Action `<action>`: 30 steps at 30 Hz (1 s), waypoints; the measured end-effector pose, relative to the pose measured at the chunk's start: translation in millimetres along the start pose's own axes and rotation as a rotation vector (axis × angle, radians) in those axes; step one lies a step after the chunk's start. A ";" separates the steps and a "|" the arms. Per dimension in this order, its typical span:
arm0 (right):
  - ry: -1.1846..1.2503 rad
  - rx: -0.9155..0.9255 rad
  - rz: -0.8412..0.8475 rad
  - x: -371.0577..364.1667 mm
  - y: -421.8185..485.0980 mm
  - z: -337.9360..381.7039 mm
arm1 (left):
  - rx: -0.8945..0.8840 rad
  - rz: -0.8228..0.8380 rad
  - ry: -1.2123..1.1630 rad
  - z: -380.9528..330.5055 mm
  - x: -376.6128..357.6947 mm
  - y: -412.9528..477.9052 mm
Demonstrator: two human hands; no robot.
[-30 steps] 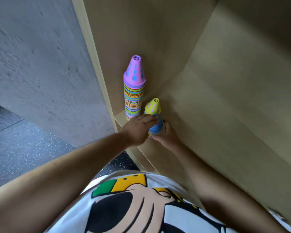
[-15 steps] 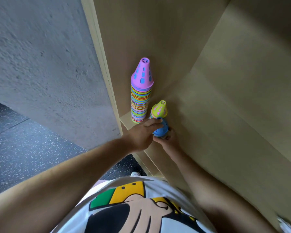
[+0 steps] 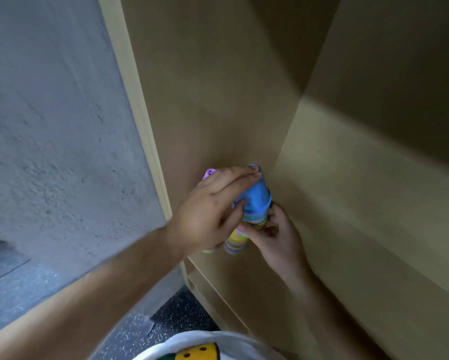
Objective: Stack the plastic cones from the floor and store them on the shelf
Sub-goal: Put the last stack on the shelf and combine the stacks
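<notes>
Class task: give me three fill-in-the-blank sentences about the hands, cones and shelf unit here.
1. The top cone under the left hand is ____ in colour.
2. The right hand grips the stack ____ the top cone.
3. The grey wall stands to the ____ of the shelf unit.
Missing words: blue; below; left.

**No writing to read**

We find no text, label, brand, number or sign that can be read. The blue-topped stack of cones shows only plain colours and stripes. The wooden shelf unit has bare panels. The shirt at the bottom edge carries a yellow and green printed picture, no letters. The view is somewhat blurred.
</notes>
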State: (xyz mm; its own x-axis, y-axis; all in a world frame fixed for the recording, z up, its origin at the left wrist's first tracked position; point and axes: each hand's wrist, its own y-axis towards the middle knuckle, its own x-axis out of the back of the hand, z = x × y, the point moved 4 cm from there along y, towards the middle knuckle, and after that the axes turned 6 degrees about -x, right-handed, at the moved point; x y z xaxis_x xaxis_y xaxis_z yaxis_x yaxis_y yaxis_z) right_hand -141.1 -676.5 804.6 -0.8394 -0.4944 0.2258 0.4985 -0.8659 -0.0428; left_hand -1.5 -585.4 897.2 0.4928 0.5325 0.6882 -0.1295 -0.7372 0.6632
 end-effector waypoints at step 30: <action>-0.194 0.163 0.061 -72.0 70.1 16.5 | 0.179 0.078 0.217 54.3 36.2 -0.4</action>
State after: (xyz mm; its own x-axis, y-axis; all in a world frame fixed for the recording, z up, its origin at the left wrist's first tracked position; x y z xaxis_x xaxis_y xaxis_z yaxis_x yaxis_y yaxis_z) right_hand -42.1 -700.4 801.4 -0.7574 -0.5078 0.4104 0.5885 -0.8032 0.0922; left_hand 63.0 -588.4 905.9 0.2892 0.5337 0.7947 0.0040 -0.8308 0.5565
